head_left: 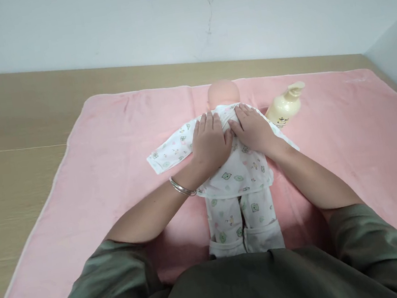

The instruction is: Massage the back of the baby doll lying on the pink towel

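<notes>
A baby doll (222,93) lies on a pink blanket (116,146) with its bald head pointing away from me. It wears a white printed top (237,170) and matching trousers (242,217). My left hand (210,140) lies flat on the doll's upper body, fingers stretched toward the shoulder. My right hand (253,128) rests flat beside it on the other shoulder, thumbs nearly touching. Neither hand holds anything. A silver bangle (182,187) circles my left wrist.
A cream pump bottle (283,106) lies on the blanket just right of the doll's head, close to my right hand. The blanket covers a wooden table (9,127) that meets a white wall (179,17) at the back.
</notes>
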The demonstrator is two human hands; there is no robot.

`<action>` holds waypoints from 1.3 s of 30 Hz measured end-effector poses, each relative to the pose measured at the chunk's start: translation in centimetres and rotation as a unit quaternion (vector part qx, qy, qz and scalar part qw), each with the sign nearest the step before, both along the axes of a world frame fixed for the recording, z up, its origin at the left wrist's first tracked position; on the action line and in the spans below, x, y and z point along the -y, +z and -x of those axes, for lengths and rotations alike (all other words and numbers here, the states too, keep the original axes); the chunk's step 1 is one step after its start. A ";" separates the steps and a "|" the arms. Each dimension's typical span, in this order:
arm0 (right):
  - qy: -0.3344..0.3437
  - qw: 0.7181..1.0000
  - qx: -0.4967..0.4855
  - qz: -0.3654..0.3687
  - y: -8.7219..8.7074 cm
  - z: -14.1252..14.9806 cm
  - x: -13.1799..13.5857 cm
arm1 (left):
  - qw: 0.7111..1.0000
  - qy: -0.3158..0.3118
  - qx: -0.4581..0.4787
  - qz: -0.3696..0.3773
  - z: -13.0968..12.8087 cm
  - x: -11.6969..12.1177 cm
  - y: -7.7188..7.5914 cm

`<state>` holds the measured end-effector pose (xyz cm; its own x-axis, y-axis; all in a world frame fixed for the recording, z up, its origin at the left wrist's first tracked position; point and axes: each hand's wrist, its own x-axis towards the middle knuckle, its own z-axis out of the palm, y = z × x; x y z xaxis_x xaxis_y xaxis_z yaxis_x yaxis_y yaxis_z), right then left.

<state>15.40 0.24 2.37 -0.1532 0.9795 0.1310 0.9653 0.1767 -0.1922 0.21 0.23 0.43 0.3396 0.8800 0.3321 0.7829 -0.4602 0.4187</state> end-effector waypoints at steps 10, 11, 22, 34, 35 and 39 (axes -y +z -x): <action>-0.023 0.999 0.028 -0.038 -0.1 2.2 2.8 | 0.995 -0.023 0.058 0.075 1.2 -4.5 -1.0; -0.020 0.999 0.021 -0.032 0.0 2.2 2.8 | 0.996 -0.019 0.061 0.066 1.2 -4.4 -1.1; -0.010 1.000 -0.018 0.011 -0.2 0.9 0.4 | 0.998 -0.003 0.055 0.009 -0.2 -2.5 0.1; -0.003 0.999 -0.032 0.005 -0.3 0.6 -1.0 | 0.989 -0.016 0.142 0.031 0.1 -3.7 -0.7; 0.004 1.000 -0.030 0.005 -0.3 0.4 -1.2 | 0.989 -0.012 0.146 0.034 0.0 -3.7 -0.7; 0.040 0.999 -0.028 -0.004 -0.5 -0.3 -1.6 | 0.986 0.020 0.162 0.035 -0.4 -3.0 -0.9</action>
<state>15.67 1.88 1.87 -0.2231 0.9633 0.1492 0.9357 0.2545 -0.2442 0.65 3.25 -0.52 0.1904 0.9150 0.3558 0.6192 -0.3932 0.6798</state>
